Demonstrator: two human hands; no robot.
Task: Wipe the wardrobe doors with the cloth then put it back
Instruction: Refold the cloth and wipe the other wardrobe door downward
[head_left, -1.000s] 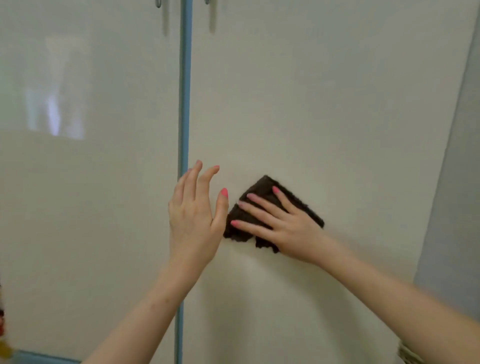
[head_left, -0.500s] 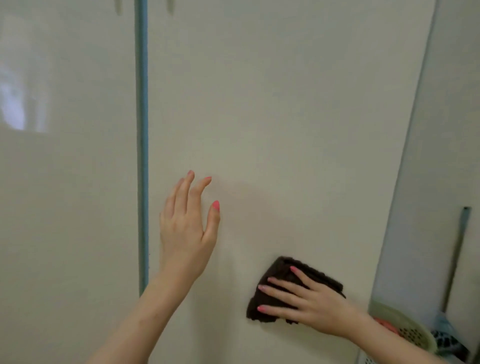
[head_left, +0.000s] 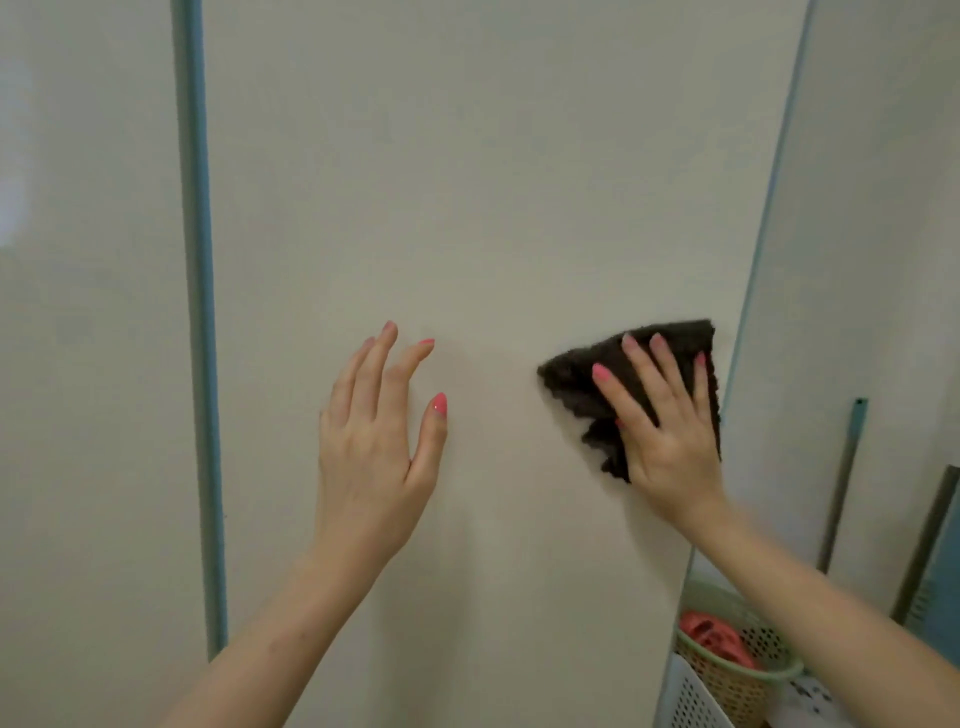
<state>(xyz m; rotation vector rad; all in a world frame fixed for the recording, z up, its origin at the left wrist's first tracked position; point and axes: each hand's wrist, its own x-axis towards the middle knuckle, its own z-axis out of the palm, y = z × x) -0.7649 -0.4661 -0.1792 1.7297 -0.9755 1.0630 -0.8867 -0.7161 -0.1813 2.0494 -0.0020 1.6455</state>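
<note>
Two hands are up against the right-hand wardrobe door (head_left: 467, 182), and I read each as doing its own job. My right hand (head_left: 670, 431) lies flat over the dark cloth (head_left: 576, 379), fingers spread and extended rather than curled, so the cloth is pinned to the panel by pressure, not gripped; that suits wiping. My left hand (head_left: 374, 441) is empty, fingers loosely apart, thumb out toward 3 o'clock; whether it touches the door I cannot tell, but I judge it is there to steady the door or me.

The cloth sits at about 3 o'clock in view, just beside the door's right edge. Folded to a rough triangle, its sharp corner points toward 9 o'clock, and its long axis runs from 10 toward 4.
</note>
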